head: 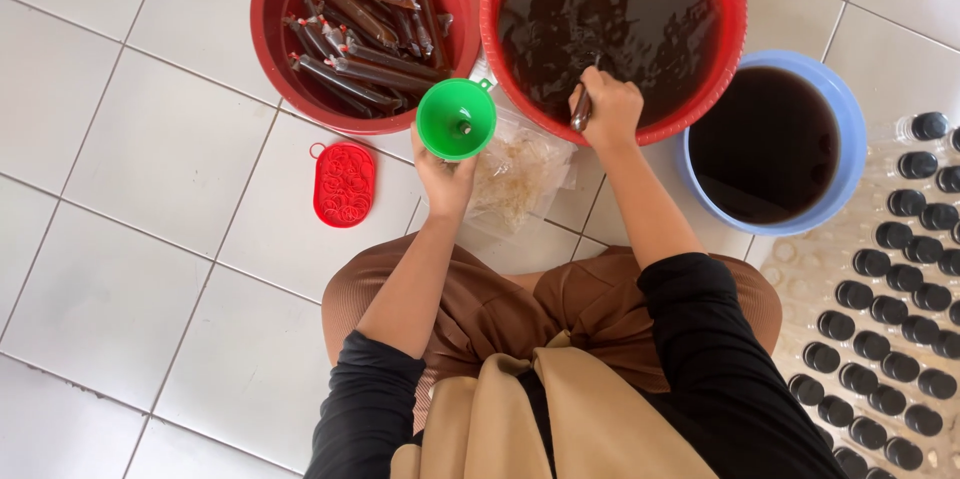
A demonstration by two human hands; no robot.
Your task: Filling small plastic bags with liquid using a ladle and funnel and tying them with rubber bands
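Nearest to us are our own brown trousers and tan apron cloth (560, 409), with black sleeves running forward over the white tiled floor (150, 189) we sit on.

Our left hand (443, 177) is closed around the underside of a bright green plastic funnel (456, 119), fingers wrapped about its neck so the wide mouth faces up. Beneath the funnel and the hand lies a heap of clear plastic sleeves (520, 174), touching the rim of the big basin ahead.

Our right hand (606, 109) is clenched on the handle of a dark ladle (582, 104), whose bowl end dips into the dark brown liquid; the bowl itself we cannot make out under the surface. That liquid fills a large round red plastic basin (735, 29) at the far middle of the floor.

Just left of it, touching or nearly so, stands a smaller red plastic basin (275, 19) holding a pile of long narrow plastic tubes of dark liquid (365, 29). Near this basin, on the tiles, lies a small red oval lidded case of rubber bands (344, 184).

To the right of the big basin sits a light blue plastic bucket (850, 139) with dark liquid in it. Along the right edge of the floor stand rows of clear bottles with black caps (880, 309).
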